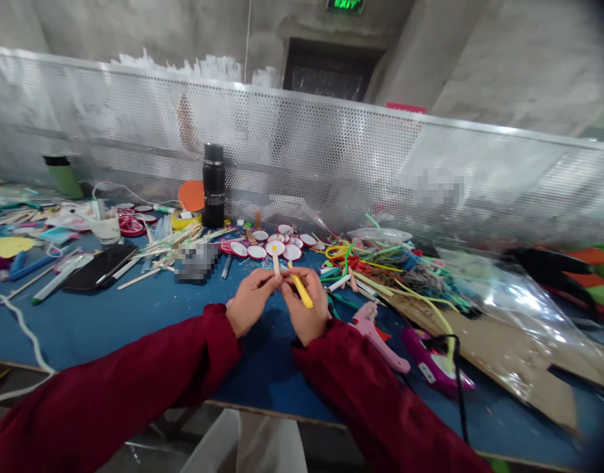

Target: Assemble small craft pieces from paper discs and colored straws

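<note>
Stick (276, 259), pale and narrow, pinched between the fingertips of the left hand (253, 299), over the middle of the blue worktop (134, 309), upper end pointing toward the back edge. Yellow-handled tool (302, 292) gripped in the right hand (308, 309), with curled fingers and with fingertips close against those opposite. Cannot tell whether touching the stick.

Beyond both hands, a loose cluster of white discs (257, 252) with red rims, toward the back edge. Left of these, near the same edge, a black bottle (214, 190) with white lettering too small to read, beside a roll of yellow tape (180, 221). Closer to the left edge, a grey packet (196, 264) with a blurred-out patch, then a dark phone (98, 268).

Right of the hands, a pink glue gun (375, 338); nearer the right front corner, a purple box (442, 371). Farther back, a tangle of coloured cords (415, 269) and, toward the right edge, brown cardboard (509, 361).

Past the back edge, a perforated metal panel (331, 151); high above, a green sign (346, 5) reading "EXIT".
</note>
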{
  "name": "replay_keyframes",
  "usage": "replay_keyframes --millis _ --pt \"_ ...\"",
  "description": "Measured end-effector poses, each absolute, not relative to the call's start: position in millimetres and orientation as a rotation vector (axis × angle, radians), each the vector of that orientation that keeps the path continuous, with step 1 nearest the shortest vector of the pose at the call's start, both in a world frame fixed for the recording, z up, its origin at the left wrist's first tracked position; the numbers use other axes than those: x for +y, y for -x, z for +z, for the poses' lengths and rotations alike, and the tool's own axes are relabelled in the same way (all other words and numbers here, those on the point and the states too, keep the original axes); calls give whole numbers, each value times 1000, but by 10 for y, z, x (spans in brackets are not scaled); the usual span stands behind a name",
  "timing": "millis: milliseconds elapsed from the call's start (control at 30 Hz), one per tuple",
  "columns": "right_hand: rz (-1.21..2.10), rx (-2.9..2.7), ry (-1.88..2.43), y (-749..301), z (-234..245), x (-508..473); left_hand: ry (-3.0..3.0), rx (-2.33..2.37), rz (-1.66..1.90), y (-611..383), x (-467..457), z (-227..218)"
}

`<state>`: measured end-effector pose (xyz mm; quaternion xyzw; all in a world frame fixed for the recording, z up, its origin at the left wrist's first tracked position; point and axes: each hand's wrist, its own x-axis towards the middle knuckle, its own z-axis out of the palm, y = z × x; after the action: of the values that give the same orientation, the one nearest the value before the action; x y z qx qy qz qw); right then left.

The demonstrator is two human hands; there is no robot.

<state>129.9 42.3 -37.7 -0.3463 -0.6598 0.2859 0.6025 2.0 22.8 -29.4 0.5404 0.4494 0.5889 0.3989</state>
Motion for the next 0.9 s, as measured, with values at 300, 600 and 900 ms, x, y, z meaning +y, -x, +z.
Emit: replay_keyframes --millis 300,600,900 --pt "488 -1436 785 -1343 -190 415 -1175 1000 1475 38 226 -265" --pt "271 -1585 800 -1351 -272 298 -1402 874 1411 -7 219 -359" --pt "-14 -1641 808 -1373 -239 198 -1540 898 1308 -14 127 -319"
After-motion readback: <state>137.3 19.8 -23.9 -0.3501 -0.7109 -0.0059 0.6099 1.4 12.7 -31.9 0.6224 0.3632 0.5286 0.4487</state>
